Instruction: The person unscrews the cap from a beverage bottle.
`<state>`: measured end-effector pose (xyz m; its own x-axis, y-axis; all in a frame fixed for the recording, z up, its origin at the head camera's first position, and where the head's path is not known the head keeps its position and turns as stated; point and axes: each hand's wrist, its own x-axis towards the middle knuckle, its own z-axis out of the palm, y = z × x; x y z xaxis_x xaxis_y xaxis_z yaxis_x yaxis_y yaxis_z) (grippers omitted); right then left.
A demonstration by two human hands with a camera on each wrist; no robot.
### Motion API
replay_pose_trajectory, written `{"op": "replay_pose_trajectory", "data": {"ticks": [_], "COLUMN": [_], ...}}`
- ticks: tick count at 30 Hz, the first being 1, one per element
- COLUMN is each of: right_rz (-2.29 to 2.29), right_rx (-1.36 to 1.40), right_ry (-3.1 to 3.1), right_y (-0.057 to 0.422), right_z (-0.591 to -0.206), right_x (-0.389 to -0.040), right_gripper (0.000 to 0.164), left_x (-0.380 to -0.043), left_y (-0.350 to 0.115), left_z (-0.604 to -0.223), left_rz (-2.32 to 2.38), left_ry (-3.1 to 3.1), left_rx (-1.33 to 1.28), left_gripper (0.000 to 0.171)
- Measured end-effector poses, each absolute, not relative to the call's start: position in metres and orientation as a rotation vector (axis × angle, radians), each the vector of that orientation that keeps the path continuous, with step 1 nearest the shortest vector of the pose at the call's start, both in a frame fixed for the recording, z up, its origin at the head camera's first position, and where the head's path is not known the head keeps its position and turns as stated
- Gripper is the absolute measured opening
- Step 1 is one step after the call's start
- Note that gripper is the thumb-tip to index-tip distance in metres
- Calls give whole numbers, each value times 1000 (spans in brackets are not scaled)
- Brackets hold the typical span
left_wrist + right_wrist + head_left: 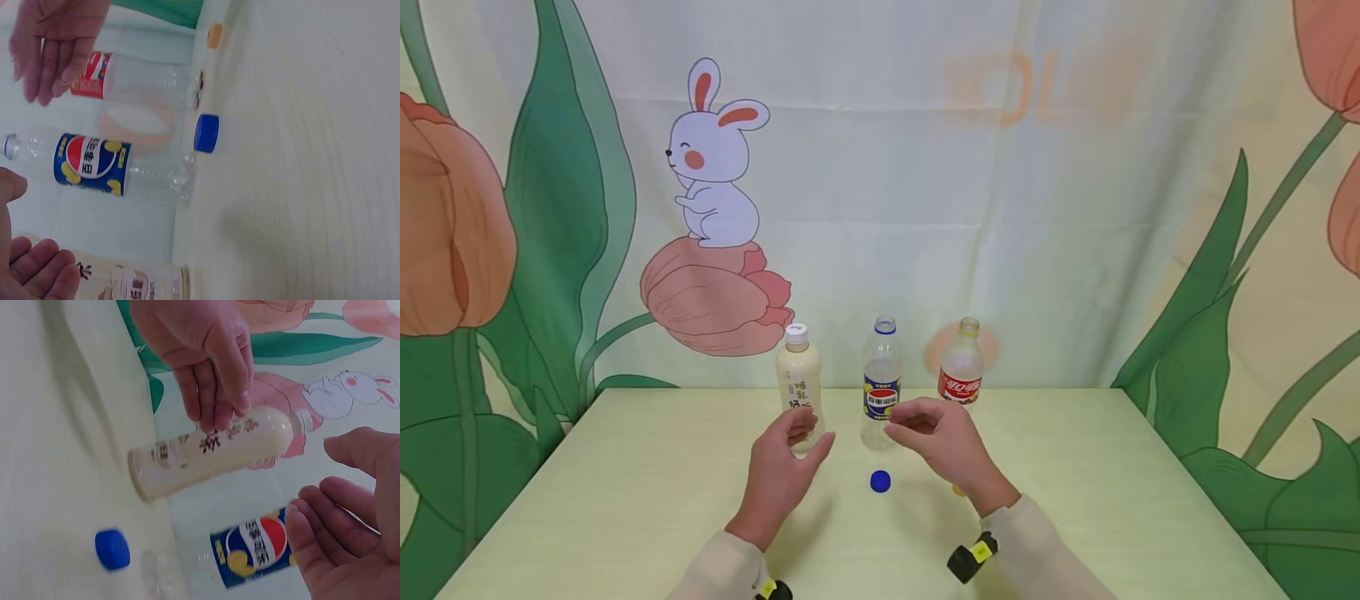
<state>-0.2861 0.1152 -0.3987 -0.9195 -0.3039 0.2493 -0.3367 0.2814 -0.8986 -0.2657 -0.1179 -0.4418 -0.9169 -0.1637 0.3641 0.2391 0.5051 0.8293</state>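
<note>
My left hand (782, 471) hovers in front of a cream-coloured bottle (796, 367) with a white cap, its fingers loosely bent around air. To its right, my right hand (942, 442) is held up with relaxed fingers and nothing between them. Behind and between the hands stands a clear bottle with a blue Pepsi label (882, 398), its mouth uncapped. A blue cap (880, 481) lies on the table in front of that bottle. Another uncapped clear bottle with a red label (960, 387) stands behind my right hand. The right wrist partly covers a yellow-orange cap (214, 35).
The pale table (647, 475) ends at the back against a curtain (865, 167) printed with a rabbit and tulips. All three bottles stand upright in a row near that rear edge. A dark strap device (972, 557) sits at the right wrist.
</note>
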Motion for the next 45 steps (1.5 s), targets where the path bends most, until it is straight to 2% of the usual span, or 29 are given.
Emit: {"op": "replay_pose_trajectory", "data": {"ticks": [10, 19, 32, 45], "right_rz": [1803, 1822, 1708, 1693], "right_rx": [636, 616, 459, 367], "right_ry": [-2399, -2275, -2277, -2303], "right_y": [65, 28, -13, -31], "right_z": [-379, -361, -346, -344], "right_x": [-298, -309, -329, -348], "right_gripper": [29, 32, 44, 45], "left_x": [-284, -305, -333, -348], "left_y": [-146, -157, -161, -166], "left_z": [-451, -453, -453, -453], "left_rz": [-1371, -1436, -1581, -1696], "left_ry": [-2223, -2359, -2497, -2541], "left_rx": [47, 119, 106, 96], "left_gripper": [51, 74, 96, 92]}}
